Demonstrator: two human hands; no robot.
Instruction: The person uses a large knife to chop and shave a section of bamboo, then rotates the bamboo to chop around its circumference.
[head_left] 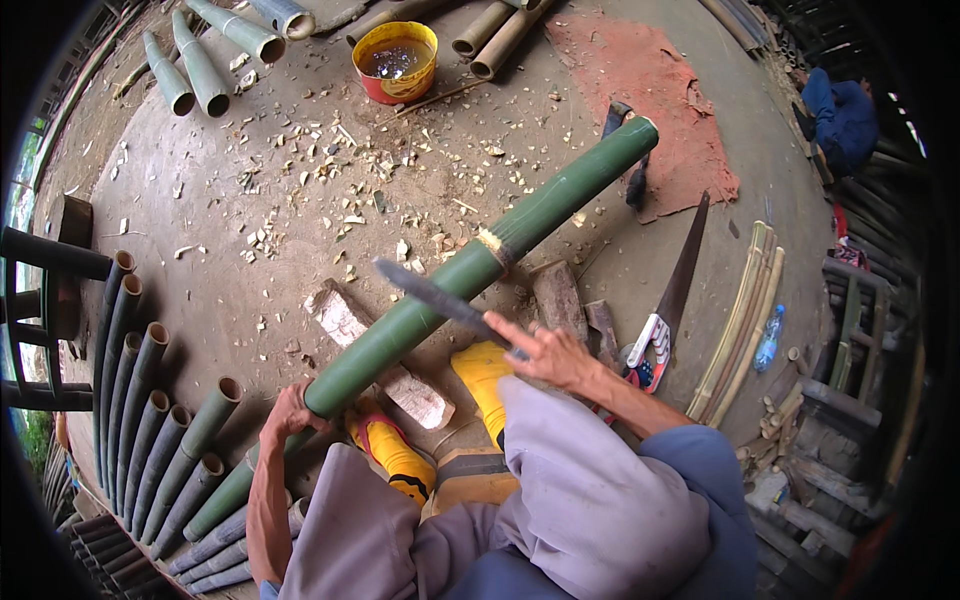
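Observation:
A thick green bamboo pole (560, 200) slants from my lower left to the upper right, with a pale shaved ring at its node. My left hand (290, 410) is wrapped round its near end. In my right hand (548, 352) is a long-bladed knife (440, 300), its handle mostly hidden by the fingers and my index finger extended toward the blade. The grey blade crosses over the pole below the node; whether it touches is unclear. Beneath the pole lie a pale wooden block (410, 395) and a brown block (560, 298), near my yellow-covered feet.
A handsaw (655, 340) and thin bamboo strips (735, 330) lie at right, beside a plastic bottle (770, 340). Ahead stands a yellow-red bucket (425, 85) of liquid. Bamboo tubes (190, 460) lean at left. Pale chips litter the floor. Another person (850, 115) sits far right.

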